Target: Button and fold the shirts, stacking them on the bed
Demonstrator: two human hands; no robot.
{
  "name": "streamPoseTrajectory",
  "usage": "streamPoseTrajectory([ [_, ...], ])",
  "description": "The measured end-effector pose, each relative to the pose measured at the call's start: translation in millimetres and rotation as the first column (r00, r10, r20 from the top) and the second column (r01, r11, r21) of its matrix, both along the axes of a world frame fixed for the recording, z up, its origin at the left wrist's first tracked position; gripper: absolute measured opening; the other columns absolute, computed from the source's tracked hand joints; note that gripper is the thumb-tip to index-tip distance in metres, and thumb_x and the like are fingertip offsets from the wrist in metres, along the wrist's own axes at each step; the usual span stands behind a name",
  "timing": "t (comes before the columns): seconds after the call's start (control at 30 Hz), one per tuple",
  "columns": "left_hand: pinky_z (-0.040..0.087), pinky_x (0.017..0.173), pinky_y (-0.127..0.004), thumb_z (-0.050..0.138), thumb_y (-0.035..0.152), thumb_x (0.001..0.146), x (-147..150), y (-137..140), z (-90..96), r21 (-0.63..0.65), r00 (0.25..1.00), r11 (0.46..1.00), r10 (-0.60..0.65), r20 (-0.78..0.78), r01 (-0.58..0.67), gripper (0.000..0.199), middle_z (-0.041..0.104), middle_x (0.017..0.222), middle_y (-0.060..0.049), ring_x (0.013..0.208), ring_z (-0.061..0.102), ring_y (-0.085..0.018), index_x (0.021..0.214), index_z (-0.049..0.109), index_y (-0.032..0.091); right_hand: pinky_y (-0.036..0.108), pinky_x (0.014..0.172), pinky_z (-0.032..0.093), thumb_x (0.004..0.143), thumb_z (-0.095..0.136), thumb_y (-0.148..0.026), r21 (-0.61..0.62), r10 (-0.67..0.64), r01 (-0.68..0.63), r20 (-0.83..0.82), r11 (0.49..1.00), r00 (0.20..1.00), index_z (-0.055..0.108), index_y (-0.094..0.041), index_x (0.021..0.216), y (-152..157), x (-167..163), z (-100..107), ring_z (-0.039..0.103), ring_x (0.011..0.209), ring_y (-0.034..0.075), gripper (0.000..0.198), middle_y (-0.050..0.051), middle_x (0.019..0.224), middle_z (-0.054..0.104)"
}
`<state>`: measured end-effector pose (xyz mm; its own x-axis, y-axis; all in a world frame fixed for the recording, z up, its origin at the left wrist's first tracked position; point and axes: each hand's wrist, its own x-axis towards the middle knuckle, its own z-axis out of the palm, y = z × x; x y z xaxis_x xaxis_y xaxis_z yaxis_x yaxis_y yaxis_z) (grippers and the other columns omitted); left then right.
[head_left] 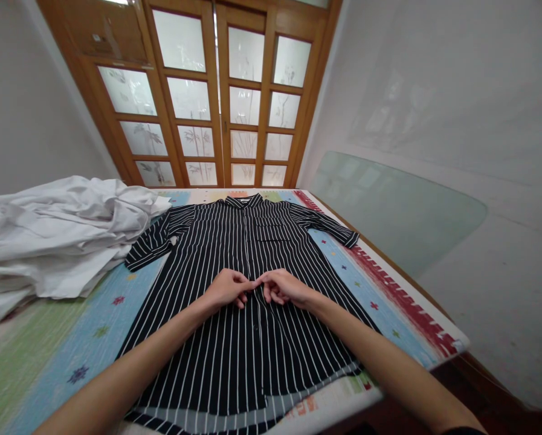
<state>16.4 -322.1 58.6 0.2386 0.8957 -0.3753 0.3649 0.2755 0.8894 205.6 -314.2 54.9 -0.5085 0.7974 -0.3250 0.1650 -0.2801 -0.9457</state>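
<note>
A black shirt with white stripes [207, 254] lies spread out, front side up, its collar at the far end and its sleeves out to both sides. At the middle of its front placket, my left hand [231, 286] and my right hand [282, 286] meet, fingertips touching. Both hands pinch the placket's fabric between thumb and fingers. Whether a button is between the fingertips is hidden. Below the hands the placket runs down to the hem, where the two front edges lie slightly apart and the lighter inside of the back shows.
A heap of white cloth [62, 223] lies on the left of the table, against the shirt's sleeve. The colourful patterned table [379, 284] ends at an edge on the right. A pale glass panel [397, 205] leans along the wall; wooden glazed doors [223, 103] stand behind.
</note>
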Motion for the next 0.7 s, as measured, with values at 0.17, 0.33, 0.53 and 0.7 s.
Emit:
streamPoseTrajectory([
  [0.17,0.045,0.046,-0.020,0.065,0.015,0.077,2,-1,4.7,-0.008,1.000,1.000,0.000,-0.016,0.000,0.012,0.061,0.049,0.002,0.039,0.054,-0.008,0.065,0.065,0.013,0.017,0.032,0.016,0.084,0.042,-0.020,0.021,0.021,-0.021,0.023,1.000,1.000,0.070,-0.011,0.091,1,2,-2,0.038,0.029,0.005,0.031,-0.003,0.048,0.060],
  [0.33,0.048,0.049,-0.020,0.063,0.010,0.074,0,-1,-2.8,0.043,0.999,0.999,-0.004,0.044,0.002,0.015,0.065,0.052,0.000,0.044,0.058,-0.009,0.060,0.064,0.013,0.016,0.033,0.023,0.082,0.047,-0.013,0.076,0.038,-0.044,0.075,0.996,0.996,0.068,-0.012,0.095,0,1,-4,0.038,0.031,0.004,0.024,-0.006,0.050,0.061],
  [0.53,0.049,0.052,-0.021,0.064,0.011,0.074,-2,2,-14.8,0.070,0.998,0.998,-0.002,0.066,-0.002,0.017,0.066,0.053,0.000,0.046,0.059,-0.009,0.058,0.063,0.015,0.016,0.035,0.028,0.083,0.055,-0.016,0.179,0.046,-0.069,0.126,0.981,0.991,0.066,-0.013,0.093,-1,1,-10,0.040,0.034,0.004,0.015,-0.007,0.052,0.060],
  [0.7,0.046,0.051,-0.021,0.063,0.010,0.072,-1,1,-14.3,0.080,0.995,0.997,0.001,0.098,-0.009,0.017,0.063,0.049,0.001,0.044,0.056,-0.009,0.056,0.061,0.015,0.017,0.038,0.031,0.085,0.056,-0.017,0.267,0.015,-0.072,0.209,0.961,0.978,0.067,-0.013,0.092,-1,-1,-14,0.042,0.035,0.005,0.013,-0.006,0.052,0.059],
])
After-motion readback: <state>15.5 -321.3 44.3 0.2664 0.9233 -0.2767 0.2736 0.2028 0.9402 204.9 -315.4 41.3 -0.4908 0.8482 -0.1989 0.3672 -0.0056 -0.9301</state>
